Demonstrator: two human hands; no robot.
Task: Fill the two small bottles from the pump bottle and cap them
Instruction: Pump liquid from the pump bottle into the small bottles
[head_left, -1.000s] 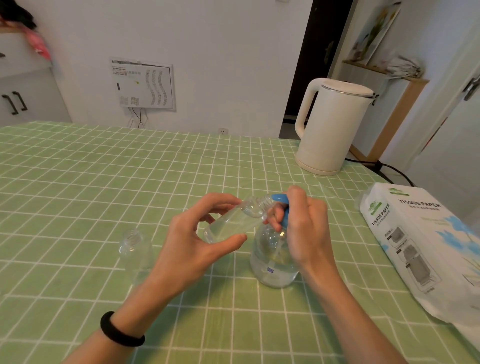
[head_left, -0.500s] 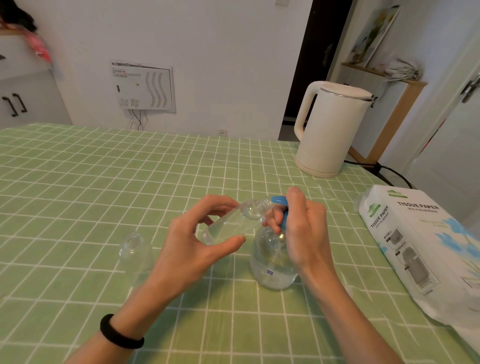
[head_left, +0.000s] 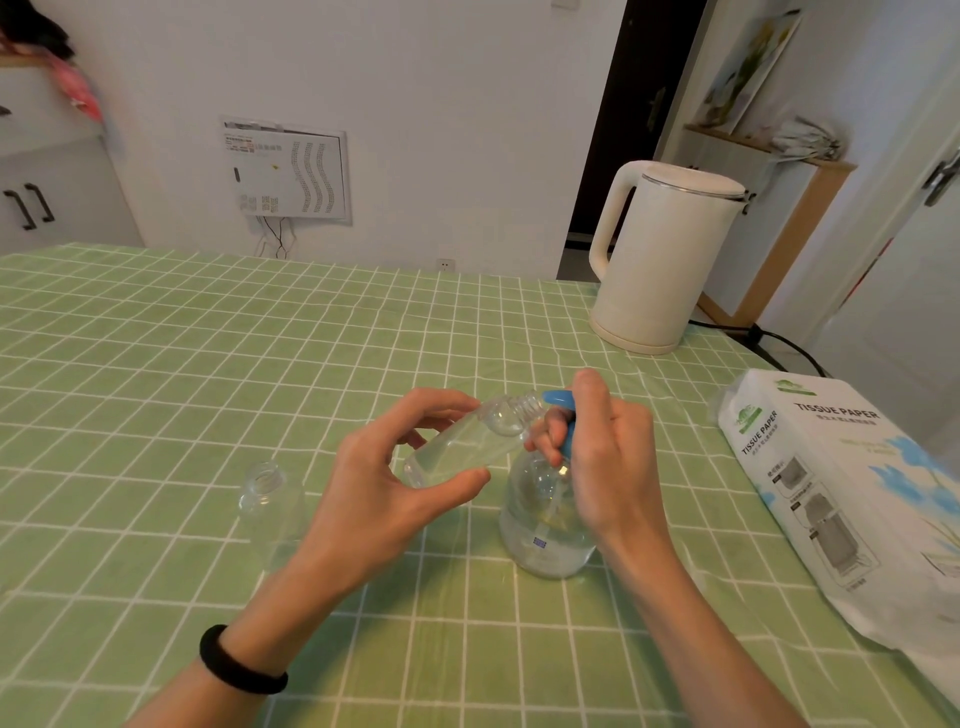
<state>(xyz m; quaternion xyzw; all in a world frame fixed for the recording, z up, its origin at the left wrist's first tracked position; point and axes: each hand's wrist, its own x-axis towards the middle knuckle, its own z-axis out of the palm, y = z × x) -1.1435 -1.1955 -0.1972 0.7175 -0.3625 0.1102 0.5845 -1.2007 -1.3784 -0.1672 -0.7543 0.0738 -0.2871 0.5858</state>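
Little moved since earlier: left hand still grips tilted small bottle at blue pump nozzle; right hand squeezes pump bottle. Filling apparently continues; second small bottle waits left of pump bottle on desk.

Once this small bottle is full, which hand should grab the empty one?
Left, probably. The empty bottle stands open beside the left hand, which only has to put down the tilted small bottle. The right hand is wrapped on the pump bottle, further from it.
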